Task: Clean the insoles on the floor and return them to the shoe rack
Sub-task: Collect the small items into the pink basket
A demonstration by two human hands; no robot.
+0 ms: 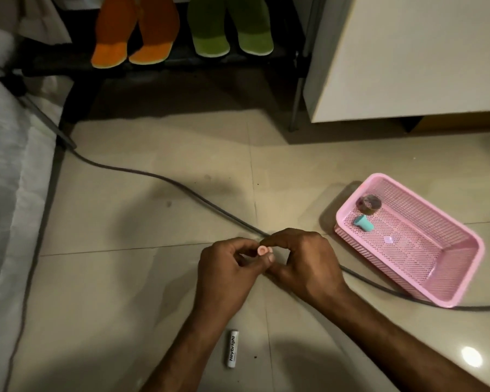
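Four insoles stand on the dark shoe rack (181,63) at the top of the frame: two orange insoles (133,32) on the left and two green insoles (229,26) beside them, each a soft, rounded foot shape with a paler toe end. They are well apart from the hands, which work low over the glossy tiled floor (125,222). The left hand (227,275) and the right hand (306,261) meet fingertip to fingertip, both curled and pinching one small pink cap-like piece (263,250) between them; what the piece is cannot be told. One white cylindrical tube (232,348) with black lettering lies on the floor just below the left wrist. To the right sits one pink perforated plastic basket (461,267), rectangular with rounded corners, holding one roll of tape (369,204) and one small teal cap-shaped item (364,223). One grey cable (159,176) curves across the tiles, passing under the hands and beside the basket. A white cabinet (408,52) fills the upper right; pale bedding (9,171) edges the left.
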